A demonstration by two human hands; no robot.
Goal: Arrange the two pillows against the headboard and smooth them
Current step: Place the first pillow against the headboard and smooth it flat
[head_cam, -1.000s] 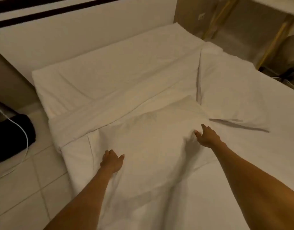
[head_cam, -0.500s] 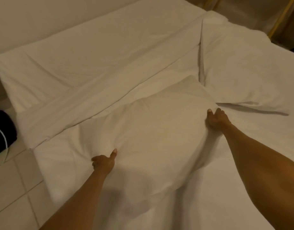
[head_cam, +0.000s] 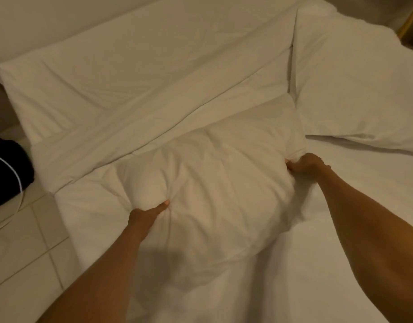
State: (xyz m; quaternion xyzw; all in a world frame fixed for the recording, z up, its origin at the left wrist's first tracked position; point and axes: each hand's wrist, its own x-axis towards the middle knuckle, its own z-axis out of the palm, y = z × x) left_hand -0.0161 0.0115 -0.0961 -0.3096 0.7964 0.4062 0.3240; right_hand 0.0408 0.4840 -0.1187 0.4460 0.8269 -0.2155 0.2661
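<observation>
A white pillow (head_cam: 214,180) lies in the middle of the bed, its cover bunched into creases. My left hand (head_cam: 146,215) grips its near left edge, thumb on top and fingers tucked under. My right hand (head_cam: 305,165) is closed on its right corner. A second white pillow (head_cam: 354,89) lies flat at the upper right, just beyond the first one's far right corner. The pale headboard (head_cam: 37,19) runs along the top left, behind a folded white duvet (head_cam: 142,85).
The white bed sheet (head_cam: 340,229) spreads under my right arm. Pale floor tiles (head_cam: 23,252) border the bed on the left. A black object (head_cam: 7,171) with a white cable lies on the floor there. A yellow-wood frame (head_cam: 410,22) shows at the top right.
Both hands have gone from resting on the pillow to gripping its left edge and right corner, bunching the cover. My view has moved closer and lower over the bed.
</observation>
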